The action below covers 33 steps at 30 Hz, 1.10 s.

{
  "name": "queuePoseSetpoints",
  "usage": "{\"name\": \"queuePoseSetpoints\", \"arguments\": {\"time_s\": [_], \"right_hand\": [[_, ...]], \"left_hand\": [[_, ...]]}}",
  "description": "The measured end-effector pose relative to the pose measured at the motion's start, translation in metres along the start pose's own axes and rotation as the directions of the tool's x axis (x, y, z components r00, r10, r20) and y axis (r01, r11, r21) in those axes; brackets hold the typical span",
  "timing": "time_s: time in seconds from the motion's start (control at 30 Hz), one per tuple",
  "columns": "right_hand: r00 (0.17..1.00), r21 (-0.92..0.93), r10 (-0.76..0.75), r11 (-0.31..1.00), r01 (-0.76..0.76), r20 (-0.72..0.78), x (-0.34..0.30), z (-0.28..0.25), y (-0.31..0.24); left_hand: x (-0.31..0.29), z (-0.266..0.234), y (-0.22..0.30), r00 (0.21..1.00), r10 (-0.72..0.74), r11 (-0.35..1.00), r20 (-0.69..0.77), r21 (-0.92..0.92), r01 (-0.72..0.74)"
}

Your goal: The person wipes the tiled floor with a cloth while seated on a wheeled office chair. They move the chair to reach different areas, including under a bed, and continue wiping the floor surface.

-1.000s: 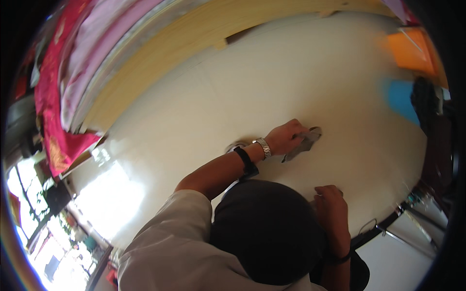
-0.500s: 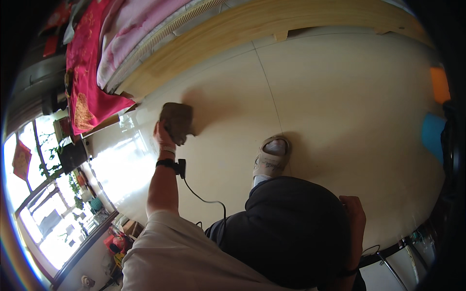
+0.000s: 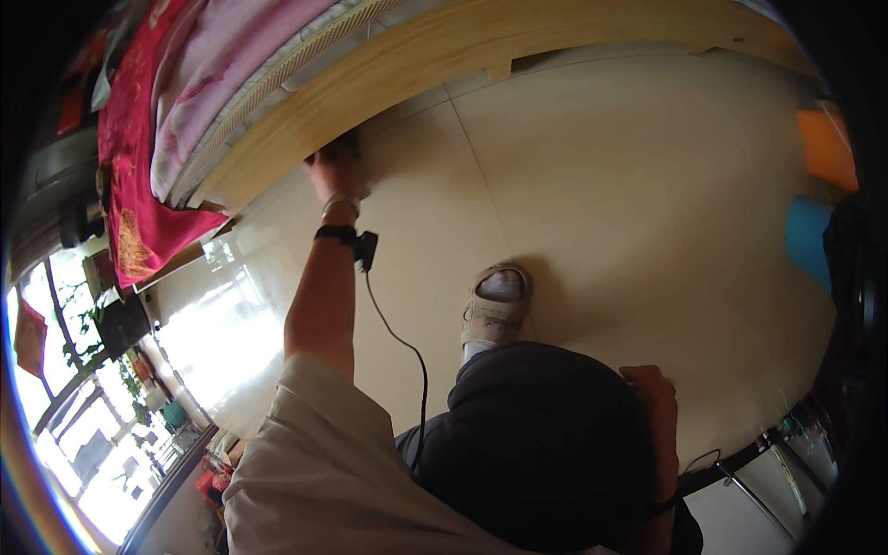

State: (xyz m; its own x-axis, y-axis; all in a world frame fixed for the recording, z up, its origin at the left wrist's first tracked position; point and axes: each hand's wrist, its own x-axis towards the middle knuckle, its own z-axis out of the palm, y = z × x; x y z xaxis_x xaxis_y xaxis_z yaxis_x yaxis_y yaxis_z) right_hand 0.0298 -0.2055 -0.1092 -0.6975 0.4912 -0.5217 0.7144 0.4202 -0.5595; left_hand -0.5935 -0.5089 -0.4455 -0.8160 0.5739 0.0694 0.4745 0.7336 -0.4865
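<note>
My left hand [image 3: 337, 176] reaches down to the floor along the bed's lower edge, its fingers partly hidden and blurred. It is closed on a dark brown, blocky thing [image 3: 348, 144], which is mostly in shadow at the gap under the wooden bed frame [image 3: 407, 85]. A black strap with a small box [image 3: 356, 244] sits on my left wrist, and a cable runs back from it. Beside my dark-trousered knee [image 3: 546, 425], my right hand [image 3: 655, 393] has its fingers curled in; whatever they may hold is hidden.
My foot in a beige slipper [image 3: 498, 305] stands on the pale tiled floor [image 3: 592, 203]. Pink and red bedding [image 3: 139, 185] overhangs the bed at left. Orange [image 3: 826, 148] and blue [image 3: 807, 242] objects are at far right. Metal legs [image 3: 754, 499] stand at lower right.
My left hand has moved forward and slightly right, carrying the brown thing from above the floor to the gap under the bed frame. My right hand stays by the knee.
</note>
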Motion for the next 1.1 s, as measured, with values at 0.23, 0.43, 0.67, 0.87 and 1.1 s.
{"name": "queuePoseSetpoints", "arguments": {"time_s": [0.23, 0.43, 0.67, 0.87, 1.1], "right_hand": [[0.997, 0.013, 0.067, 0.998, -0.067, -0.028, -0.003, -0.008, -0.006], [0.996, 0.004, 0.059, 0.998, -0.059, -0.063, -0.008, -0.010, 0.000], [0.997, 0.021, 0.071, 0.997, -0.071, 0.010, -0.012, -0.007, 0.001], [0.998, -0.011, 0.059, 0.998, -0.060, -0.019, -0.013, -0.014, 0.003], [0.996, -0.252, 0.076, 0.966, -0.062, 0.049, -0.012, -0.004, 0.012]], "left_hand": [[0.065, -0.155, 0.212, 0.994, -0.063, 0.712, 0.093, -0.694, 0.110], [0.034, -0.252, 0.262, 0.944, -0.121, 0.680, 0.307, -0.667, 0.304], [-0.015, -0.272, 0.328, 0.990, 0.078, 0.665, 0.115, -0.746, 0.034], [-0.083, -0.316, 0.372, 0.862, 0.484, 0.531, -0.149, -0.733, -0.425], [-0.121, -0.347, 0.373, 0.553, 0.828, -0.066, -0.093, -0.995, -0.069]]}}
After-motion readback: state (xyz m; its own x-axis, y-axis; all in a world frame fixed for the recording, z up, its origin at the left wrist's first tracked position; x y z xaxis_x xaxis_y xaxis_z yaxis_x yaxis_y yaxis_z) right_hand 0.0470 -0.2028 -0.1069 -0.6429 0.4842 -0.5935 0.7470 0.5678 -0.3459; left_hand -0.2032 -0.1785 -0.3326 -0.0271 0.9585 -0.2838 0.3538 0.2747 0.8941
